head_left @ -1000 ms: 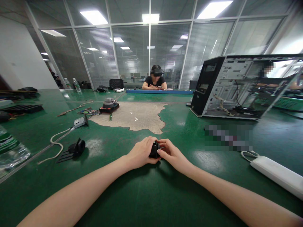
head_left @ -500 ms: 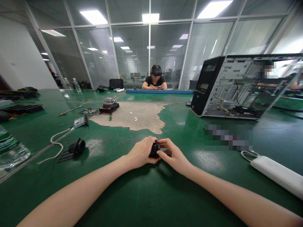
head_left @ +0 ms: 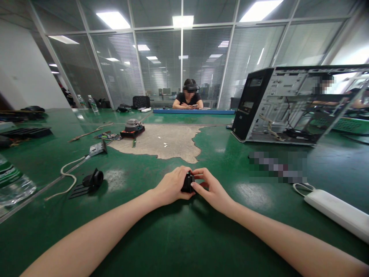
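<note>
Between my hands is a small black plastic part, its exact kind unclear because fingers cover much of it. My left hand is wrapped round its left side, the back of the hand turned up. On the opposite side, the thumb and fingertips of my right hand pinch the part's right edge. Both hands are low over the green tabletop. Off to the left lies a black bracket with a round piece, touched by neither hand.
An open computer case stands at the right, behind a white power strip. Leftward are a plastic bottle, a metal box with a cable and a heatsink with fan. A person sits across the table.
Both hands keep their hold on the black part, with hardly any movement. The view has shifted very slightly.
</note>
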Demonstrator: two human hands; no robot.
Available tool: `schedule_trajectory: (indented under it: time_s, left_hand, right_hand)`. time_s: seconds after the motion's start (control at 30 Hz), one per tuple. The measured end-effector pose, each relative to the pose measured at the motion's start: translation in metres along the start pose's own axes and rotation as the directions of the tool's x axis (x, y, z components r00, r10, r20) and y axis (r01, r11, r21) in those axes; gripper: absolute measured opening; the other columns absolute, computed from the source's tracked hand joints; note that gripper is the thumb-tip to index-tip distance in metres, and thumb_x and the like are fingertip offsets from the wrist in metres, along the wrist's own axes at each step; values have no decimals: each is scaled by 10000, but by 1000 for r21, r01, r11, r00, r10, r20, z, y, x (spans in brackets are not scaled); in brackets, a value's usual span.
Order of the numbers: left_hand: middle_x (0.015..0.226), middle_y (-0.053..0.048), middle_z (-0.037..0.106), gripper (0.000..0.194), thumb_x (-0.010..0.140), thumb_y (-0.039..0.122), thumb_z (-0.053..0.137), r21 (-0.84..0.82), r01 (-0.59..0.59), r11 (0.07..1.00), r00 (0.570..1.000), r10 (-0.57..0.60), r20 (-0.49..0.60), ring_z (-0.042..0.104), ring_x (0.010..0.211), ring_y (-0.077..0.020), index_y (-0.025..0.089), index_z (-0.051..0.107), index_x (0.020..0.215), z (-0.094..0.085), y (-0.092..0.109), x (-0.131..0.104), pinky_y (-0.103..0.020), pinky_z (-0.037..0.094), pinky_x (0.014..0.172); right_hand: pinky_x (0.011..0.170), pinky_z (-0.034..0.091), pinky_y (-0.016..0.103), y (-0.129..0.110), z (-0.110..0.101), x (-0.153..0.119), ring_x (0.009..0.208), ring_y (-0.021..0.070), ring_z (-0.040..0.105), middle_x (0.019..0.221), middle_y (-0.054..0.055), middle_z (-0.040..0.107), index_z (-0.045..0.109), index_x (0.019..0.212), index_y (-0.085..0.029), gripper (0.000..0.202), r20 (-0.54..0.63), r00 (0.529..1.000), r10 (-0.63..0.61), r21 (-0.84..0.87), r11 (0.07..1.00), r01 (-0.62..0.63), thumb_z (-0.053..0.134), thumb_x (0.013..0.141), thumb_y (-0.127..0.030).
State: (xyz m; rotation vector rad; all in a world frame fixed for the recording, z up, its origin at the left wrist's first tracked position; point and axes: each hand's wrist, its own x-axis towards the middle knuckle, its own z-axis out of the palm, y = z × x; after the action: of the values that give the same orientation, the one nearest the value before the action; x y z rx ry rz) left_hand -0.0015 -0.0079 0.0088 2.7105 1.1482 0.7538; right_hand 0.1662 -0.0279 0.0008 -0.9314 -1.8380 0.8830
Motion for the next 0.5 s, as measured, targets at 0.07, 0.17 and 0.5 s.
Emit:
schedule_trajectory:
  time_s: [0.07,0.17,0.5]
  left_hand:
    - [976,-54,485,516,652,346,606,1,-6,1000,1000,6,-2,506,877,-222,202,337,1068,0,0,0,-352,442,729]
    - [980,-55,485,532,642,332,614,2,-10,1000,1000,10,1,504,880,-222,199,330,1071,0,0,0,-348,441,730]
    - [991,-56,483,502,654,343,606,-9,-14,1000,1000,14,3,506,885,-221,200,344,1058,-2,1,0,-352,444,733]
  right_hand:
    - [671,511,283,1,1,0,883,160,547,962,52,521,439,1014,-207,233,39,998,40,38,998,-42,486,786,-207]
    - [654,511,281,0,0,0,811,144,564,916,39,541,423,1035,-211,247,83,994,66,67,995,-72,472,793,-205]
    - [677,491,269,-4,-2,-1,926,166,524,984,49,496,490,904,-205,140,-26,998,-62,-43,997,61,504,766,-190]
